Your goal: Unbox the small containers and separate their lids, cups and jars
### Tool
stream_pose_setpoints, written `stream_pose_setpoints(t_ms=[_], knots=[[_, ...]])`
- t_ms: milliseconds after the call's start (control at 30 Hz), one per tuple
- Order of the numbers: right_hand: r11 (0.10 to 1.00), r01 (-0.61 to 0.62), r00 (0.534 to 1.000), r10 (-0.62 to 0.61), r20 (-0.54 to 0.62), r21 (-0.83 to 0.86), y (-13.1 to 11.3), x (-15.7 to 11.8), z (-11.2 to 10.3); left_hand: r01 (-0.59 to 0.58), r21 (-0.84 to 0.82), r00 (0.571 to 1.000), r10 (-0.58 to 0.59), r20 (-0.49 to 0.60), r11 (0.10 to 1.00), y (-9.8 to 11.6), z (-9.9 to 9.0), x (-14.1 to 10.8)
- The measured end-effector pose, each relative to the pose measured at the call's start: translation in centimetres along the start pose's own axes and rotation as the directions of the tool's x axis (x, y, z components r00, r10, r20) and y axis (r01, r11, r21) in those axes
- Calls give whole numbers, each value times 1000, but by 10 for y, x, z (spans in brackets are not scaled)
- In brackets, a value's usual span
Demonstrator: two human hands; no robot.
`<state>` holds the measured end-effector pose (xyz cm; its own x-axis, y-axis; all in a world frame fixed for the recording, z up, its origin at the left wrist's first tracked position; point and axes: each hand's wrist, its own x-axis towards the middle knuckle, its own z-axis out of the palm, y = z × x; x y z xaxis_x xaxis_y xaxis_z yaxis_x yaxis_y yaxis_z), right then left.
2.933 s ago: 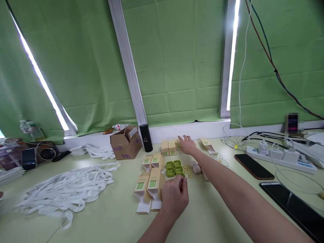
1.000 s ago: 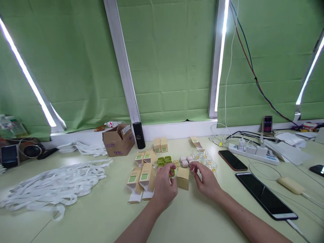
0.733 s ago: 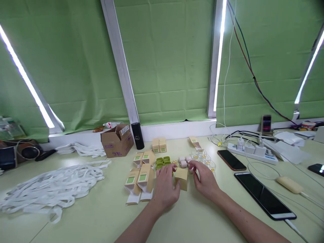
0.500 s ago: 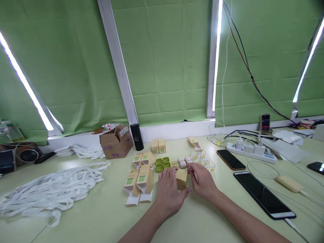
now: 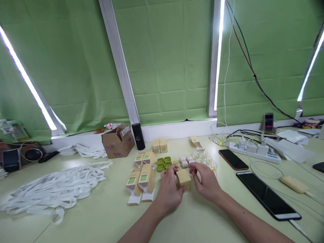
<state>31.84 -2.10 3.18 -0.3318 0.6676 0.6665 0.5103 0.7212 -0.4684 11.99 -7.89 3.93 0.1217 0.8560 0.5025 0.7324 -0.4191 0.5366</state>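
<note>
A small kraft paper box (image 5: 184,179) stands on the table in front of me, its top closed. My left hand (image 5: 170,189) grips it from the left, thumb at the front edge. Just right of the box is my right hand (image 5: 206,180), its fingers curled together; what they hold, if anything, is too small to tell. Behind the hands are green square cups (image 5: 164,164), small gold pieces (image 5: 175,163), pinkish-white blocks (image 5: 184,163) and clear cups (image 5: 206,158). Several open kraft boxes (image 5: 146,177) with green labels lie to the left.
White straps (image 5: 55,189) are heaped at left. A cardboard box (image 5: 118,141) and black cylinder (image 5: 138,136) stand at the back. Two closed kraft boxes (image 5: 160,145) sit behind the cups. Phones (image 5: 268,195), a power strip (image 5: 255,153) and cables lie at right.
My left hand's fingers have drawn in around the small box, and more of its top shows. My right hand has shifted slightly away from it. The whole view has moved a little.
</note>
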Motion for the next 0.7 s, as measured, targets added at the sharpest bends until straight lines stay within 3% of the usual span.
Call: stream_pose_setpoints(t_ms=[200, 367, 700], knots=[[986, 21, 1000, -24, 15, 166, -15, -1, -2, -126, 33, 986, 129, -108, 991, 0, -1, -3], [980, 38, 999, -37, -11, 194, -27, -3, -4, -329, 162, 913, 357, -197, 930, -3, -2, -1], [991, 113, 992, -116, 44, 67, -37, -6, -9, -418, 387, 850, 504, -152, 822, -2, -1, 3]])
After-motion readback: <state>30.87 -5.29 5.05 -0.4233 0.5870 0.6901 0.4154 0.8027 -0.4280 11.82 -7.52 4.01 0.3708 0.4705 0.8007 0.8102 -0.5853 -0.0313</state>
